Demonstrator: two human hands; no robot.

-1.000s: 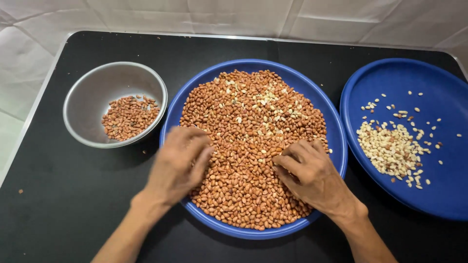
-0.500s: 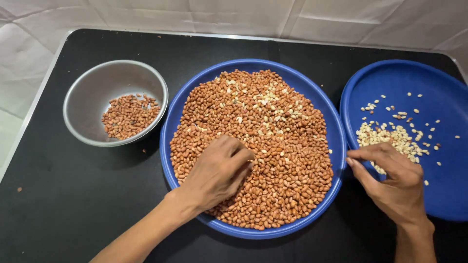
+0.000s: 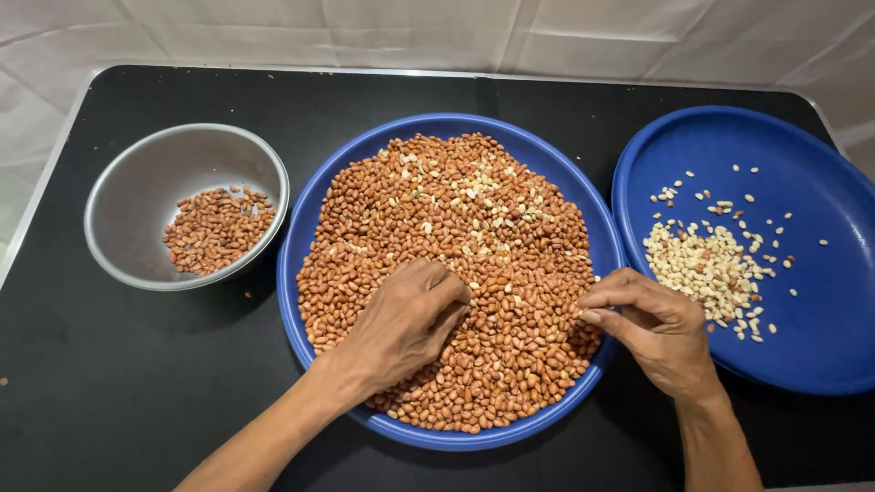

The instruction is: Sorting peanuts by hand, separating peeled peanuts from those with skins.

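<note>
A big blue plate in the middle holds a heap of red-skinned peanuts mixed with some pale skinless ones. My left hand lies on the heap's near part, fingers curled down among the nuts. My right hand is at the plate's right rim, fingertips pinched together over the nuts; what they hold is too small to tell. To the right, a second blue plate carries a small pile of pale skinless peanuts.
A steel bowl at the left holds a shallow layer of red-skinned peanuts. All stand on a black tabletop with a metal edge; white cloth hangs behind. A few crumbs lie on the table.
My right hand went to the right plate over the pale peanuts, then came back to the middle plate's right rim. My left hand shifted right across the heap.
</note>
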